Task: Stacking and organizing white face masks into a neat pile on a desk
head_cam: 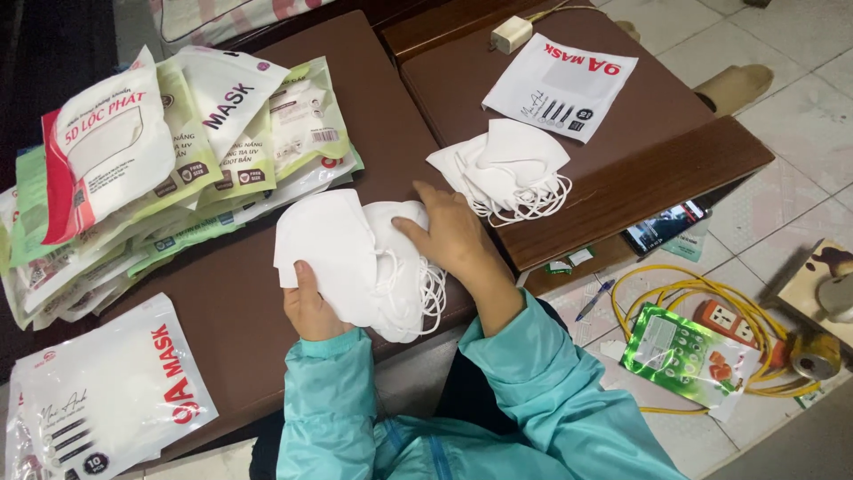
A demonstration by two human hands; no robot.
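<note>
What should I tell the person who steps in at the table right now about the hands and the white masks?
Left hand grips the near edge of a stack of white masks on the brown table.
Right hand lies flat on top of that stack.
A second loose pile of masks sits further back, with one flat white pouch behind it.
Filled packets are heaped at far left; more white pouches lie at near left.
The masks in hand are not in a pouch yet.

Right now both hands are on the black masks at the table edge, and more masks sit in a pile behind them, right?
Not quite: the head view shows the masks under the left hand and right hand are white. The pile does sit behind.
</note>
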